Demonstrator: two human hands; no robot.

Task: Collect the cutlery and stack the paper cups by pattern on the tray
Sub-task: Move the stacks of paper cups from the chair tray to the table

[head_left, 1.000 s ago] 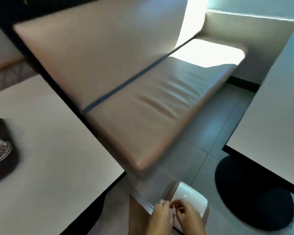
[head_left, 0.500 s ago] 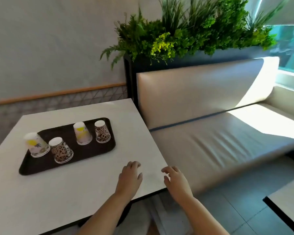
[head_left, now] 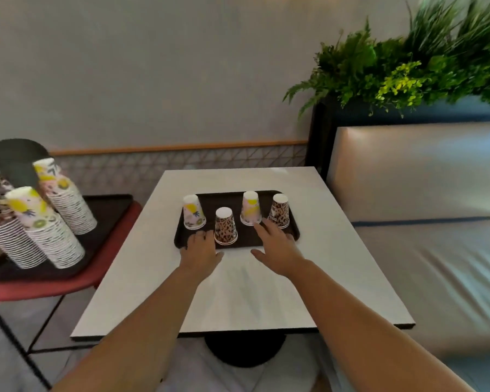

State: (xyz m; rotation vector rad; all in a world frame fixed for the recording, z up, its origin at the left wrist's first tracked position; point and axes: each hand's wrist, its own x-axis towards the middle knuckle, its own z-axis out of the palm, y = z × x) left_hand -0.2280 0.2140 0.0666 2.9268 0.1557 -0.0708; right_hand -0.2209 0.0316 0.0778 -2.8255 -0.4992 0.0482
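- The dark tray (head_left: 292, 239) lies on the white counter (head_left: 238, 292), toward its far half, with four paper cups standing upside down on it, none yet nested.
- From left to right they are a fruit-print cup (head_left: 193, 212), a leopard-print cup (head_left: 225, 226) nearer the front edge, a second fruit-print cup (head_left: 251, 207) and a second leopard-print cup (head_left: 279, 211).
- The left hand (head_left: 201, 248) reaches over the tray's front edge with fingers spread and relaxed, gripping nothing, its fingertips just left of the front leopard cup.
- The right hand (head_left: 277, 247) is likewise spread and empty, its forefinger near the base rim of the middle fruit cup; whether it touches I cannot tell.
- No cutlery shows on this counter or tray, so the step in hand looks like pairing the cups.
- Judged from the layout, a clean way is to take one cup per hand by its sides, lightly, since thin paper walls will dent under a hard pinch.
- Lift straight up before moving sideways, because the neighbours stand close and a sweeping wrist could tip them.
- Lower each cup squarely over its same-print partner, axis upright, and let it slide on rather than pressing it down.
- Tall stacks of cups (head_left: 54, 222) lean on a second tray on the red chair (head_left: 68, 281) at left, well apart; keep the left elbow away from them.
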